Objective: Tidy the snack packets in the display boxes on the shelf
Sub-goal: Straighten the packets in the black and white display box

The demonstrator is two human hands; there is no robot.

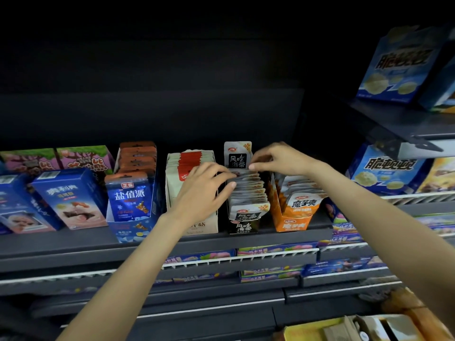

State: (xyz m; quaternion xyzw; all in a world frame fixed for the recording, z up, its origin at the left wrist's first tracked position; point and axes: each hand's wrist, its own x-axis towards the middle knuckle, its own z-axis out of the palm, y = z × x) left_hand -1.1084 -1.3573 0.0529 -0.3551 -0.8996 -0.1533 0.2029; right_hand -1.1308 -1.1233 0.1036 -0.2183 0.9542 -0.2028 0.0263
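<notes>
Presently both forearms reach up from below to the shelf [221, 238], and both hands work on the row of grey-and-white packets [247, 190] in the black display box [243, 226]. The left hand [204, 190] lies against the near left side of the row, fingertips curled onto the packet tops; its grip appears closed on them. The right hand [278, 158] pinches packet tops at the far end of the row, just in front of one upright packet [237, 155] standing behind it. Left of the left hand stands a cream box [172, 193]; right of the right hand, an orange box [293, 222].

Risk, as judged: the packets stand loosely fanned, so uneven pressure could tip them forward over the low front of the box, or nudge the neighbouring boxes askew.
</notes>
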